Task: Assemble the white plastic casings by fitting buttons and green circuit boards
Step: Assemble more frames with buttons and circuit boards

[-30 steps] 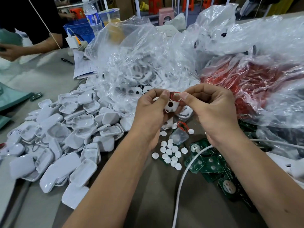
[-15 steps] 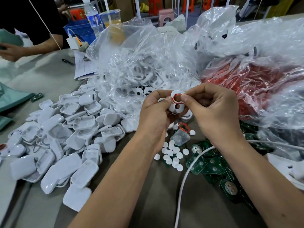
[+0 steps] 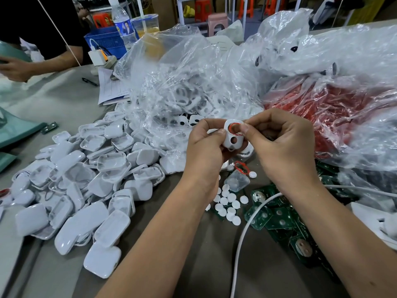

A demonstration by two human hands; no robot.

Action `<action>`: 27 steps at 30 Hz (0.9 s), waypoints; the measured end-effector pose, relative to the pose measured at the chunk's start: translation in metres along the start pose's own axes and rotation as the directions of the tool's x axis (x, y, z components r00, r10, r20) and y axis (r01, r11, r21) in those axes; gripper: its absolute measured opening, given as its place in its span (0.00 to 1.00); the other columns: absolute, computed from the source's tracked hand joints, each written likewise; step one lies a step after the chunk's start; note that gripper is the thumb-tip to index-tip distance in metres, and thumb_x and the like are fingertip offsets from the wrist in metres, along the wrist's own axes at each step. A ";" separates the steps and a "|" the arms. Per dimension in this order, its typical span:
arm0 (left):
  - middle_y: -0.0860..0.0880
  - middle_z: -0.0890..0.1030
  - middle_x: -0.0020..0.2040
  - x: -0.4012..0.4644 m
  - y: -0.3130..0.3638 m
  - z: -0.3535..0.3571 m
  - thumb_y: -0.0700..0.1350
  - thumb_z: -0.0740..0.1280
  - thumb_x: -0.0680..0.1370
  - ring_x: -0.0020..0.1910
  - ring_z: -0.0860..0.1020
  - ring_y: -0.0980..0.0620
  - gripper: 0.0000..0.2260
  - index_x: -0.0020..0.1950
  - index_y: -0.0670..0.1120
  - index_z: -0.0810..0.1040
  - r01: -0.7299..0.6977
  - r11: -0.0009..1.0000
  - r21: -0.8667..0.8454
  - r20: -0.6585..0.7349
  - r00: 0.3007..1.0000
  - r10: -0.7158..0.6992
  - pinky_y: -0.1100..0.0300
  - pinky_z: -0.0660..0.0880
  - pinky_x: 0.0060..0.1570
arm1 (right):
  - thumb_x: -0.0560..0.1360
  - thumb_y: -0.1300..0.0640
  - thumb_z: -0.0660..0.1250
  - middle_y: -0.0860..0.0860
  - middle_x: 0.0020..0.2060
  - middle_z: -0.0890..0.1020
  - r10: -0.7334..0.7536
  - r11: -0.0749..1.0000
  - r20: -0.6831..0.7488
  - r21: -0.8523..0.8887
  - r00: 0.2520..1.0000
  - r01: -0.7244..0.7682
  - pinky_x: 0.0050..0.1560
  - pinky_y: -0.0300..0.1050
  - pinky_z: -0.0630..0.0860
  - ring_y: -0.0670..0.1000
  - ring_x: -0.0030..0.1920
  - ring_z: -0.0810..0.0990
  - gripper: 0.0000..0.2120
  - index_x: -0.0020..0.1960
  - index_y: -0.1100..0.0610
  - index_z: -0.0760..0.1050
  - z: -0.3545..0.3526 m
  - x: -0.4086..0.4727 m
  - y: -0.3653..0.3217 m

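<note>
Both hands [image 3: 206,145] [image 3: 283,145] pinch a white casing [image 3: 233,137]; no writing legible.

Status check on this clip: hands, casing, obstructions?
Left hand grips casing. Right hand pinches red ring at its top hole. Nothing blocking.

Turned the white casing [image 3: 233,136] face-up in the left hand [image 3: 206,147]; now pressing the red ring [image 3: 234,128] flat around its upper hole with the right hand [image 3: 283,147].

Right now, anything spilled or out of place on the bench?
Yes: a white cable lies across the green circuit boards. Loose white buttons are scattered on the table beside them.
</note>
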State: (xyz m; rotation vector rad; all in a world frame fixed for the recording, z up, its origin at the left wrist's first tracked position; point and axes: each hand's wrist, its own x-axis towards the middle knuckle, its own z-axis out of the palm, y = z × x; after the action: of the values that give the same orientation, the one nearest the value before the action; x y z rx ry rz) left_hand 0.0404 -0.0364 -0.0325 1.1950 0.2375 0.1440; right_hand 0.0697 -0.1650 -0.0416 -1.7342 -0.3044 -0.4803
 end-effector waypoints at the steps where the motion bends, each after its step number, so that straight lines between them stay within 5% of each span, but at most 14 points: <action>1: 0.36 0.83 0.46 0.000 -0.001 0.000 0.33 0.58 0.83 0.45 0.82 0.40 0.09 0.53 0.41 0.77 -0.019 0.999 0.031 0.005 1.000 0.019 0.40 0.81 0.55 | 0.73 0.59 0.80 0.44 0.36 0.87 -0.003 1.000 0.002 0.000 1.000 0.003 0.41 0.42 0.83 0.45 0.37 0.87 0.04 0.43 0.54 0.85 0.000 0.000 0.000; 7: 0.38 0.85 0.52 -0.001 -0.003 -0.001 0.33 0.58 0.83 0.49 0.83 0.43 0.15 0.60 0.44 0.83 -0.090 0.992 0.085 0.069 0.994 0.084 0.40 0.81 0.60 | 0.74 0.60 0.79 0.44 0.36 0.86 -0.024 0.998 -0.007 -0.050 1.000 0.024 0.42 0.39 0.82 0.46 0.39 0.86 0.04 0.43 0.53 0.85 0.000 0.000 0.000; 12: 0.37 0.85 0.46 -0.003 -0.004 -0.001 0.35 0.66 0.83 0.44 0.84 0.47 0.08 0.60 0.41 0.82 -0.157 0.984 0.087 0.119 0.982 0.147 0.48 0.84 0.48 | 0.74 0.63 0.78 0.46 0.36 0.86 -0.019 1.000 0.015 0.008 1.000 0.019 0.35 0.32 0.79 0.43 0.36 0.86 0.05 0.44 0.55 0.85 -0.001 -0.001 0.000; 23: 0.43 0.85 0.40 0.001 -0.008 -0.006 0.34 0.68 0.81 0.42 0.83 0.46 0.08 0.59 0.40 0.83 -0.246 0.963 0.114 0.151 0.962 0.228 0.43 0.84 0.48 | 0.74 0.61 0.79 0.45 0.35 0.86 -0.073 0.996 0.054 -0.054 0.996 0.076 0.41 0.42 0.83 0.47 0.38 0.86 0.06 0.42 0.53 0.84 -0.005 0.001 0.002; 27: 0.40 0.87 0.52 0.001 -0.007 -0.005 0.33 0.67 0.81 0.46 0.84 0.43 0.08 0.58 0.39 0.83 -0.248 0.967 0.053 0.172 0.956 0.235 0.39 0.82 0.55 | 0.74 0.61 0.78 0.44 0.34 0.84 -0.150 0.984 0.019 -0.091 0.989 0.151 0.37 0.41 0.80 0.47 0.35 0.83 0.05 0.42 0.55 0.84 -0.004 0.000 0.002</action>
State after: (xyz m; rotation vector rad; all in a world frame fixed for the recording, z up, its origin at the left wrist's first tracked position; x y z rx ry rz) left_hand 0.0402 -0.0341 -0.0412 1.3006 -0.0504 0.2505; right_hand 0.0697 -0.1693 -0.0425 -1.8126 -0.4299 -0.6020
